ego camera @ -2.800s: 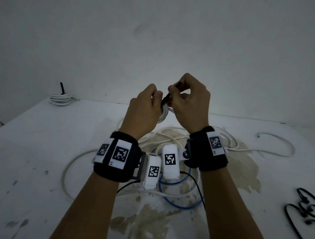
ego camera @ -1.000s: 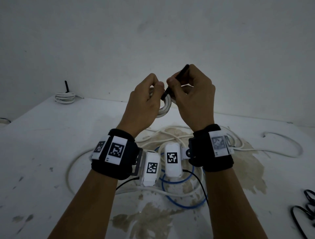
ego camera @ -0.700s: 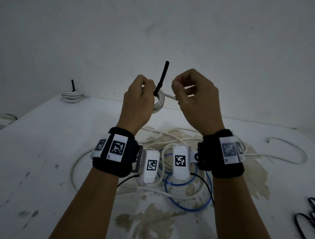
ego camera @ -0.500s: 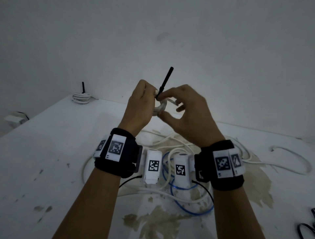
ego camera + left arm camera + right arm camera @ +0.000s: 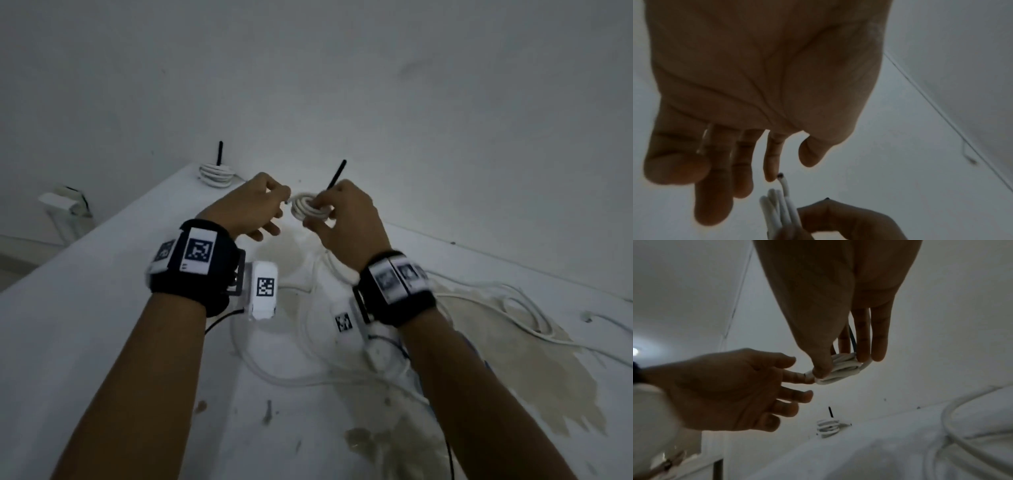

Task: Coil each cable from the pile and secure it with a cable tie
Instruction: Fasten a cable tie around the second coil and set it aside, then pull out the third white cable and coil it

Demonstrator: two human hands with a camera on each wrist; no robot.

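Observation:
A small coil of white cable [image 5: 308,210] is held above the table, pinched between the thumb and fingers of my right hand [image 5: 318,209]. A black cable tie [image 5: 337,174] wraps the coil and its tail sticks up past my right fingers. In the right wrist view the coil [image 5: 840,368] sits under the thumb, with the tie [image 5: 852,337] running up behind the fingers. My left hand [image 5: 286,202] is just left of the coil with relaxed, spread fingers. Its index fingertip [image 5: 769,178] is beside the cable's loose end [image 5: 784,183] and grips nothing.
Another tied white coil [image 5: 215,174] with an upright black tie tail lies at the table's back left corner. Loose white cables [image 5: 496,301] and a blue one lie in a pile under my forearms. The white table [image 5: 102,325] is stained; a wall stands close behind.
The left hand gripped the coil while the right pulled the tie; now the left has let go and opened, the right holds the coil. Both hands moved toward the back left.

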